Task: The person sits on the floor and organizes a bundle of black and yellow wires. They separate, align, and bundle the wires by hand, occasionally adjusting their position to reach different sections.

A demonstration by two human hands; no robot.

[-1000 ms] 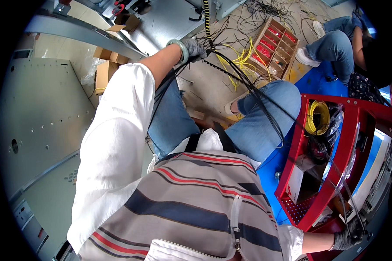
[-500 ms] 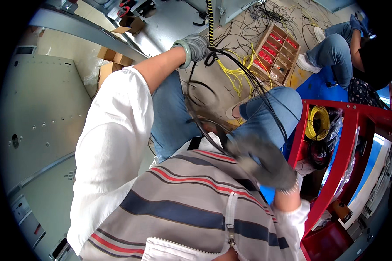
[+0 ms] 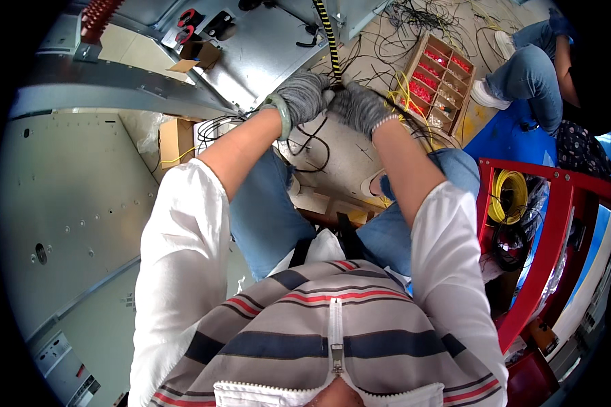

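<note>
Both my hands wear grey knit gloves and meet at the lower end of a yellow-and-black striped cable wrap (image 3: 328, 41), which hangs from the top of the view. My left hand (image 3: 300, 98) has its fingers closed around the black cables (image 3: 321, 150) just below the wrap. From the right, my right hand (image 3: 358, 108) closes on the same bundle, its fingertips nearly touching the left ones. The exact grip is partly hidden by the gloves. Loose black cable ends loop down below the hands, and others trail right over my knee.
A wooden compartment box (image 3: 467, 102) with small red parts lies on the floor ahead right. Beyond it sits another person (image 3: 536, 81). A red rack (image 3: 560, 210) holding a yellow cable coil (image 3: 512, 198) is at right. Metal cabinet panels (image 3: 75, 203) and a cardboard box (image 3: 176, 141) are at left.
My right hand has moved from near my waist up and forward to the striped wrap, beside my left. The cable it drew toward my body has left my lap.
</note>
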